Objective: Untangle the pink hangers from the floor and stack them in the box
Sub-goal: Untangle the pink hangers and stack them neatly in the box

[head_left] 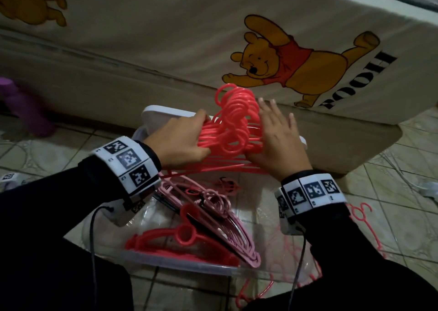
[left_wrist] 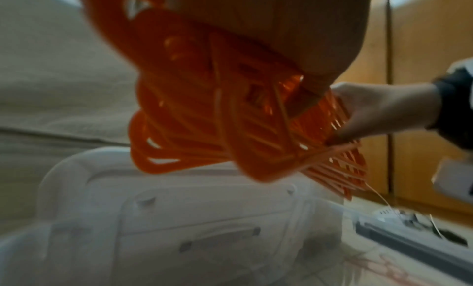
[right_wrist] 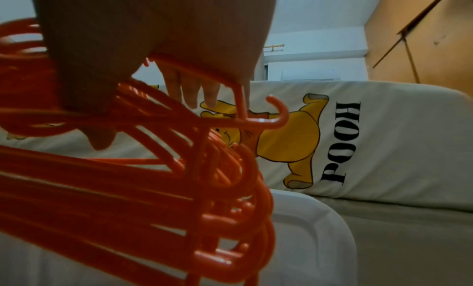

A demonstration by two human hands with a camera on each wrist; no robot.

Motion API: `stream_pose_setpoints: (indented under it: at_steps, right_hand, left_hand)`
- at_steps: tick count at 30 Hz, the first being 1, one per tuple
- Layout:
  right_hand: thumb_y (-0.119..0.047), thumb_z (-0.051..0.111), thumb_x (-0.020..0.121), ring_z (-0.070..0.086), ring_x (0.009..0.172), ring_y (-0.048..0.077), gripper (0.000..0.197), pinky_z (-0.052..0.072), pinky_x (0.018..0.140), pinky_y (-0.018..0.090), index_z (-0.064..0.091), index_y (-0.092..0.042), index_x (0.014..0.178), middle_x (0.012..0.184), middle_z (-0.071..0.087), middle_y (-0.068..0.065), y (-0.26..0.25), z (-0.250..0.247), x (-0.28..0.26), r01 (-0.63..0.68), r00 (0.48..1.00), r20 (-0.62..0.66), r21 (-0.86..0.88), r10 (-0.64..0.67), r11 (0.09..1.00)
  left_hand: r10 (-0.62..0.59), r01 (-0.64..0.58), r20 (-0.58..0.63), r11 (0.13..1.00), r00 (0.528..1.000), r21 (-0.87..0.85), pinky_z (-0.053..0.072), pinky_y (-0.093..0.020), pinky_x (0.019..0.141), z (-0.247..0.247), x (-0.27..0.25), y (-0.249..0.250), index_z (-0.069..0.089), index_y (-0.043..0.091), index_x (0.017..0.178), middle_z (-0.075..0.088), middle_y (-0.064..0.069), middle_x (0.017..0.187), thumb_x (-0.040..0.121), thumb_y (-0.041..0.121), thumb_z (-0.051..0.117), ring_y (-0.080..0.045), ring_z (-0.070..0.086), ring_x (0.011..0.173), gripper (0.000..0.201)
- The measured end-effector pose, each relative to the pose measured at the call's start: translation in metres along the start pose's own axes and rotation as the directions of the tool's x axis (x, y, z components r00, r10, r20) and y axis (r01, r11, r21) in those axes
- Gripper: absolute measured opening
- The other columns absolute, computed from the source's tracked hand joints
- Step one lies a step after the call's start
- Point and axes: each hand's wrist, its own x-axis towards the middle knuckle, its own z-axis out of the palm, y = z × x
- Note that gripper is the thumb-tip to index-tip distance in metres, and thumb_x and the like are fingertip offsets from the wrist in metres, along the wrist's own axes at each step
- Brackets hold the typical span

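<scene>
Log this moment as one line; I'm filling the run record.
left hand: grips pink hanger bundle | right hand: flat against bundle | clear box: already holds hangers | stage: aligning above box

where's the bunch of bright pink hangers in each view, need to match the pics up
Head: the bunch of hangers sits at centre, above the clear box, between the left hand and right hand.
Left wrist: the bunch fills the upper centre, looking orange, with the right hand on its right.
Right wrist: the bunch fills the left and lower centre.
Shared landmark: the white lid behind the bunch.
</scene>
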Motion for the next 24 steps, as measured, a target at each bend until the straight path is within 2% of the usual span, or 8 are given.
stream_pose_setpoints:
  at_steps: [2,5,7,10,14,17,21,24]
  right_hand:
    - [-0.037,0.071,0.077,0.022,0.143,0.019,0.085,0.004,0.118,0.05,0.025,-0.019,0.147,0.152,0.032,0.004,0.001,0.002,0.001,0.004,0.999,0.042,0.009,-0.004,1.0]
    - [-0.028,0.062,0.085,0.059,0.111,0.023,0.046,0.015,0.115,0.045,0.051,-0.016,0.128,0.118,0.065,0.005,-0.001,0.005,0.0,0.073,0.997,0.025,-0.004,-0.073,0.997]
    - [-0.026,0.06,0.086,0.06,0.102,0.027,0.036,0.026,0.108,0.04,0.057,-0.015,0.12,0.108,0.067,0.006,-0.002,0.006,-0.001,0.091,0.995,0.033,0.021,-0.092,0.996]
    - [-0.028,0.069,0.08,0.058,0.1,0.024,0.046,0.042,0.086,0.034,0.054,-0.018,0.122,0.112,0.061,0.005,-0.003,0.008,-0.002,0.051,0.994,0.084,0.142,-0.063,0.988]
    - [-0.004,0.058,0.084,0.061,0.083,0.034,0.02,0.037,0.065,0.033,0.062,-0.01,0.102,0.093,0.065,0.013,-0.004,0.015,-0.003,0.057,0.998,0.036,-0.019,-0.056,0.998]
    - [-0.003,0.053,0.088,0.062,0.077,0.034,0.014,0.032,0.062,0.031,0.062,-0.01,0.095,0.082,0.067,0.013,-0.005,0.017,-0.003,0.06,0.997,0.055,-0.097,-0.055,0.993]
    - [-0.004,0.05,0.086,0.061,0.083,0.034,0.013,0.035,0.062,0.035,0.054,-0.011,0.096,0.089,0.064,0.012,-0.02,0.02,-0.004,0.09,0.994,0.071,-0.064,-0.086,0.994]
    - [-0.006,0.047,0.088,0.061,0.089,0.036,0.014,0.032,0.062,0.034,0.05,-0.011,0.101,0.099,0.061,0.013,-0.03,0.026,-0.004,0.073,0.993,0.095,-0.02,-0.07,0.997]
  left_hand:
    - [-0.006,0.006,0.026,1.0,1.0,-0.028,0.033,-0.019,0.056,0.0,0.0,-0.002,0.04,0.026,0.103,0.053,0.013,0.076,0.079,0.032,0.065,-0.009,0.052,0.067,0.035]
    - [-0.033,0.034,0.054,0.999,0.998,-0.026,0.038,-0.026,0.069,-0.001,0.001,-0.005,0.045,0.027,0.103,0.06,0.008,0.085,0.08,0.035,0.064,-0.016,0.058,0.078,0.031]
    - [-0.055,0.057,0.059,0.998,0.997,-0.019,0.044,-0.03,0.074,-0.002,0.001,-0.007,0.049,0.027,0.102,0.063,0.006,0.088,0.079,0.036,0.064,-0.017,0.06,0.081,0.029]
    - [-0.086,0.088,0.064,0.996,0.994,-0.027,0.046,-0.03,0.072,-0.001,0.001,-0.008,0.052,0.026,0.103,0.063,0.007,0.088,0.078,0.035,0.064,-0.016,0.06,0.082,0.029]
    - [-0.102,0.111,0.192,0.993,0.976,-0.041,0.041,-0.029,0.069,0.002,0.002,-0.005,0.052,0.027,0.097,0.062,0.007,0.088,0.083,0.036,0.062,-0.016,0.058,0.082,0.02]
    - [-0.076,0.078,0.262,0.997,0.962,0.005,0.043,-0.031,0.077,0.001,0.003,-0.005,0.05,0.024,0.102,0.064,-0.003,0.101,0.088,0.034,0.057,-0.023,0.059,0.09,0.019]
    - [-0.049,-0.007,0.211,0.966,0.976,0.257,0.047,-0.034,0.085,0.01,0.001,-0.005,0.051,0.015,0.102,0.062,-0.01,0.113,0.084,0.025,0.053,-0.03,0.06,0.1,0.021]
    - [-0.064,0.004,0.214,0.963,0.975,0.269,0.048,-0.036,0.083,0.019,0.0,-0.005,0.054,0.013,0.098,0.063,-0.014,0.113,0.083,0.017,0.052,-0.034,0.06,0.102,0.015]
